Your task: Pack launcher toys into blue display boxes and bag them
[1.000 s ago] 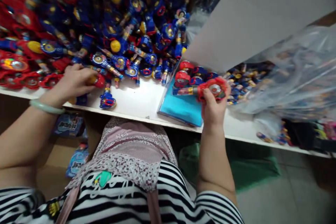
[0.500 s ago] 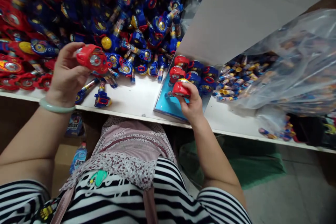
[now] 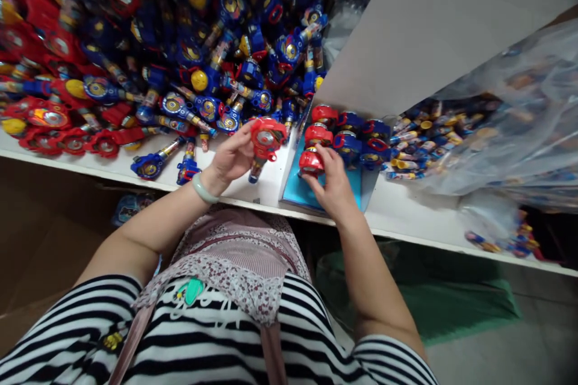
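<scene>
My left hand [image 3: 229, 158], with a pale green bangle at the wrist, is closed on a red toy [image 3: 265, 138] with a round disc head and a tube handle, held up above the white table [image 3: 244, 180]. My right hand [image 3: 332, 183] rests on another red toy [image 3: 311, 161] that stands at the front of a row in the blue tray [image 3: 298, 192], its fingers bent over it. Behind that one, more red and blue toys [image 3: 347, 132] stand packed in the tray.
A big heap of red and blue toys [image 3: 158, 54] covers the table's left and back. A grey cardboard flap [image 3: 428, 24] rises behind the tray. A clear plastic bag of small tubes [image 3: 487, 126] lies at right. Cardboard boxes sit under the table at left.
My left hand has carried its red toy from the left across to the middle, beside the tray. My right hand has set its red toy down into the tray's row.
</scene>
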A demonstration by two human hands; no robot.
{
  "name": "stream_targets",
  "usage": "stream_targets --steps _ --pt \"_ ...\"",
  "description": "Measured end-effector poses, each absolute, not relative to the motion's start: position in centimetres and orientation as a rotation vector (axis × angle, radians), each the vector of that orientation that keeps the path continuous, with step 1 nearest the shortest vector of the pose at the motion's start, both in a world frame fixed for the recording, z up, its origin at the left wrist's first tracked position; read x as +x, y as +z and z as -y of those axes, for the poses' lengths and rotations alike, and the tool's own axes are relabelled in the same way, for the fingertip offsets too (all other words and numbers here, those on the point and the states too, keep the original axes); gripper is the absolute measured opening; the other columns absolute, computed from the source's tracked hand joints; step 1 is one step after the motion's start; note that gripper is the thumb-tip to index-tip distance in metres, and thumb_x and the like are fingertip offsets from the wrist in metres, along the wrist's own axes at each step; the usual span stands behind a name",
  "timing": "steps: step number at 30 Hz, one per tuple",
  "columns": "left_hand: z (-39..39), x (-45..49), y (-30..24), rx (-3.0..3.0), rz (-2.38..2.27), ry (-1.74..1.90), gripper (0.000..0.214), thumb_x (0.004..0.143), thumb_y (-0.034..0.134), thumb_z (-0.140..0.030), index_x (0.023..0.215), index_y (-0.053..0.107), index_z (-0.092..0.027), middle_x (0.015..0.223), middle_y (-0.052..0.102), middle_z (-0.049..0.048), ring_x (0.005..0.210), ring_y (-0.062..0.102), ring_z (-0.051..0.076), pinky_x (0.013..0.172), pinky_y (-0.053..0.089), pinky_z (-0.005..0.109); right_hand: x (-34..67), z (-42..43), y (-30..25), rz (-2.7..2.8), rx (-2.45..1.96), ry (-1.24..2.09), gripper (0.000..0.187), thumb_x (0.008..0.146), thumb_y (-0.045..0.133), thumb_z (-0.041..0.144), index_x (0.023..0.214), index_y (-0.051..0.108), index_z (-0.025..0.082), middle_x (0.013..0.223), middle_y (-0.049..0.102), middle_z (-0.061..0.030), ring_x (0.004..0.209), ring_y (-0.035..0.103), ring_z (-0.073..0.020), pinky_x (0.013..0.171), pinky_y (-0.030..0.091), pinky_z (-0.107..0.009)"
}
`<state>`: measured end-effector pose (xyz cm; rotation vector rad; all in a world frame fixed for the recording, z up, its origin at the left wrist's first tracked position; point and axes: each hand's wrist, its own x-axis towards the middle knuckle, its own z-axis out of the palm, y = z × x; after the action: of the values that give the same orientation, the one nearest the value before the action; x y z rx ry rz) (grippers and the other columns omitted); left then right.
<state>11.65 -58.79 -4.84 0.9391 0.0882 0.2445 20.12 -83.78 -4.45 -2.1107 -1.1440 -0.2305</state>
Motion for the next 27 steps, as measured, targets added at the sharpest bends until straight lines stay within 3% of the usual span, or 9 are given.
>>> stream_targets --steps 2,4,8,11,15,18,21,24,27 --pt "60.5 11.9 -5.0 0.934 -0.053 0.21 0.046 0.086 0.067 -0.043 0.126 0.06 -0.022 0.128 0.067 0.0067 0.12 0.064 0.026 0.101 0.055 0.043 18.6 83.1 -2.7 1.123 -2.111 -0.327 0.076 0.085 0.072 0.044 0.151 0.038 0.03 0.15 0.044 -0.0141 0.139 0.046 -0.0347 0.116 0.04 -0.059" --pt "62.3 11.8 -4.8 0.957 0.017 0.165 0.047 0.086 0.069 -0.045 0.127 0.06 -0.024 0.129 0.066 0.0065 0.12 0.064 0.026 0.104 0.052 0.044 17.0 82.2 -1.1 1.088 -2.041 -0.279 0.081 0.084 0.073 0.047 0.153 0.033 0.031 0.148 0.047 -0.0132 0.135 0.05 -0.0335 0.113 0.045 -0.057" --pt "62.0 9.4 -3.3 1.228 0.166 0.134 0.051 0.086 0.073 -0.045 0.131 0.059 -0.027 0.127 0.066 0.008 0.119 0.063 0.025 0.103 0.052 0.042 15.1 82.2 -0.5 0.98 -1.873 -0.112 0.062 0.09 0.066 0.042 0.144 0.038 0.032 0.132 0.058 -0.0087 0.111 0.065 -0.0241 0.094 0.06 -0.043" --pt "56.4 5.2 -3.2 1.665 0.014 0.354 0.052 0.087 0.073 -0.042 0.134 0.057 -0.03 0.124 0.066 0.0074 0.116 0.062 0.024 0.102 0.052 0.042 15.7 85.0 -2.0 0.928 -1.818 -0.295 0.062 0.089 0.069 0.035 0.143 0.039 0.034 0.13 0.056 -0.0084 0.108 0.065 -0.0228 0.091 0.061 -0.042" --pt "48.2 -1.2 -6.4 2.39 -0.234 0.407 0.053 0.076 0.077 -0.053 0.122 0.067 -0.027 0.125 0.063 0.0108 0.121 0.057 0.036 0.109 0.043 0.061 16.5 88.3 -3.9 1.068 -1.921 -0.471 0.065 0.088 0.069 0.025 0.145 0.041 0.036 0.13 0.054 -0.0097 0.123 0.057 -0.0275 0.1 0.055 -0.051" --pt "46.4 -4.0 -9.0 2.615 -0.194 0.265 0.055 0.078 0.071 -0.056 0.124 0.066 -0.026 0.138 0.055 0.0142 0.13 0.05 0.044 0.106 0.042 0.067 16.1 88.2 -4.3 1.127 -1.941 -0.453 0.067 0.089 0.067 0.02 0.147 0.039 0.036 0.13 0.054 -0.0102 0.124 0.056 -0.0269 0.099 0.056 -0.05" --pt "47.7 -4.4 -9.3 2.632 -0.211 0.32 0.042 0.088 0.061 -0.046 0.124 0.064 -0.026 0.137 0.054 0.0128 0.13 0.051 0.039 0.108 0.045 0.062 15.4 86.8 -4.7 1.179 -1.986 -0.366 0.066 0.09 0.064 0.017 0.148 0.037 0.036 0.131 0.055 -0.0104 0.124 0.056 -0.0258 0.1 0.056 -0.048" --pt "49.5 -3.4 -7.7 2.471 -0.28 0.444 0.027 0.095 0.055 -0.039 0.115 0.066 -0.025 0.119 0.062 0.009 0.115 0.061 0.029 0.101 0.053 0.05 15.3 85.9 -5.4 1.223 -2.045 -0.267 0.061 0.093 0.061 0.018 0.147 0.038 0.034 0.128 0.057 -0.0113 0.12 0.059 -0.0248 0.096 0.057 -0.044" --pt "50.2 -2.1 -6.7 2.379 -0.221 0.432 0.033 0.094 0.06 -0.038 0.124 0.062 -0.023 0.127 0.06 0.0097 0.122 0.057 0.027 0.105 0.052 0.048 15.3 86.2 -4.6 1.231 -2.12 -0.171 0.062 0.093 0.063 0.024 0.149 0.037 0.03 0.127 0.058 -0.013 0.117 0.06 -0.0266 0.095 0.057 -0.046"
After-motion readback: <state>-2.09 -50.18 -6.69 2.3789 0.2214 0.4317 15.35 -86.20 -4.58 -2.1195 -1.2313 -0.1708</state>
